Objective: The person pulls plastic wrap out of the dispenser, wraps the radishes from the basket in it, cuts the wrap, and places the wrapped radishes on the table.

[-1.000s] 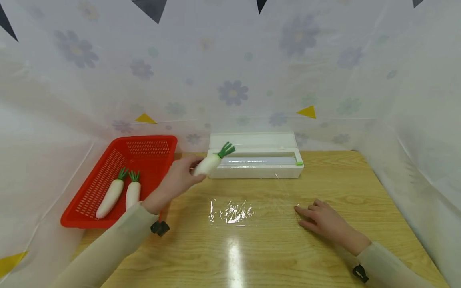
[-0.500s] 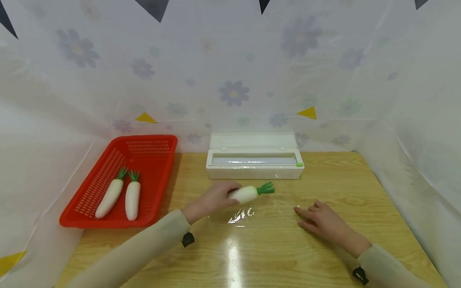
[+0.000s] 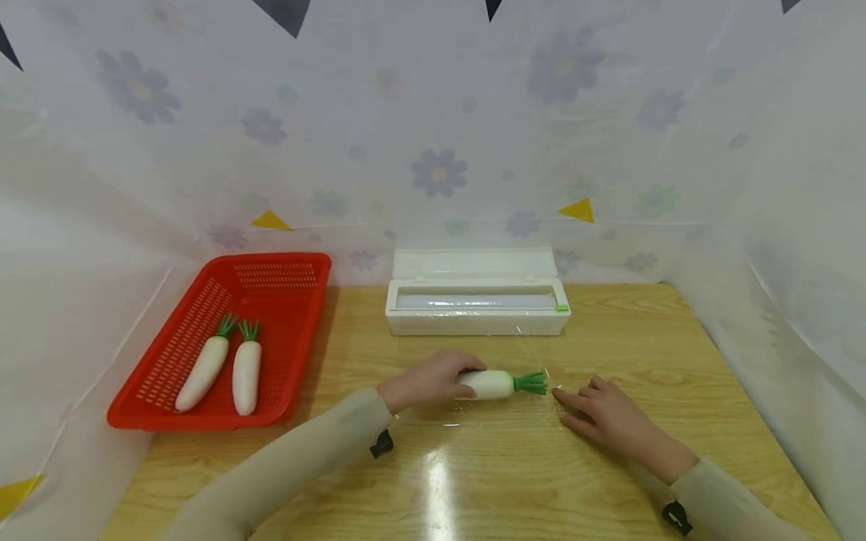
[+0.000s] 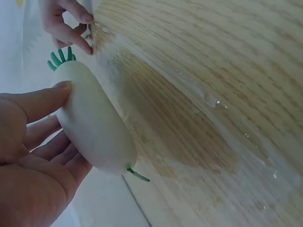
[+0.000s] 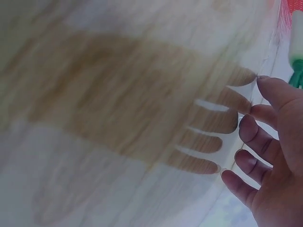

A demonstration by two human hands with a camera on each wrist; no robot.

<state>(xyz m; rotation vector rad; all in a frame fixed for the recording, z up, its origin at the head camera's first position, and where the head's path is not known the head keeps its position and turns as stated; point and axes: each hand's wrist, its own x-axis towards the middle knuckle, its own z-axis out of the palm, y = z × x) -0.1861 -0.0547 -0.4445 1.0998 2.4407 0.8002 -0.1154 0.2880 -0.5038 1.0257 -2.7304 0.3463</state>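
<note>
My left hand [image 3: 436,378] holds a white radish [image 3: 497,385] with green tops, thumb on one side and fingers on the other. It lies crosswise over a sheet of clear cling film [image 3: 460,418], tops pointing right; whether it touches the film I cannot tell. In the left wrist view, a thin green root tip shows on the radish [image 4: 97,123]. My right hand [image 3: 612,417] rests at the film's right edge, fingertips on it and fingers apart in the right wrist view. The film runs from a white dispenser box [image 3: 476,323] with its lid up and a roll inside.
On the left stands a red plastic basket [image 3: 307,330] with two more radishes [image 3: 203,372] inside. The wooden table [image 3: 541,481] spreads in front, shiny in places. A pale flowered curtain [image 3: 433,113] encloses the back and sides.
My left hand has carried the radish right and down, from in front of the box's left end to over the film, turning its tops rightward. The right hand stays put.
</note>
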